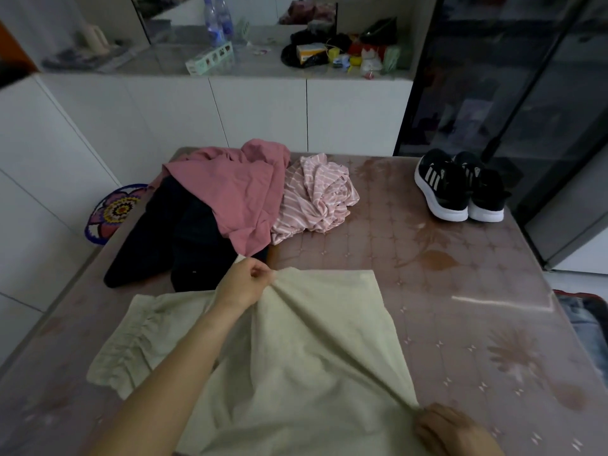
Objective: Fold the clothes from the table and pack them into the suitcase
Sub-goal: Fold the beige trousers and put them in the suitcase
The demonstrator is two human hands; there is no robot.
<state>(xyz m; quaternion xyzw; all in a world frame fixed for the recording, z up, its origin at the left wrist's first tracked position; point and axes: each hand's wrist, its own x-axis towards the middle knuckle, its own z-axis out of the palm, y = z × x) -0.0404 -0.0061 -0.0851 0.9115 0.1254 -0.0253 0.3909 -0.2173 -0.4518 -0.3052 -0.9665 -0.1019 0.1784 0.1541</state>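
1. A table (460, 291) under a glossy floral cover is seen bearing all the loose clothes.
2. One beige garment (312, 340) is spread over the near part of the table. Its far edge is pinched by the left hand (243, 284), and a near corner is gripped in the curled fingers of the right hand (450, 429). The cloth is drawn taut in a ridge between the two hands.
3. A heap of three colours is found at the far left of the table. Dark navy clothing (184, 245) lies lowest, though how many pieces it makes cannot be told. One pink garment (237, 192) is draped over it, and one pink-and-white striped garment (316, 195) is crumpled just beside it.
4. The suitcase (575, 293) is cut off by the right edge, below table level. Blue denim-like fabric (582, 324) is seen inside it.
5. Two black sneakers (457, 189) with white soles are set side by side at the far right corner.
6. Two water bottles (217, 21) are stood on the counter (164, 60) behind.
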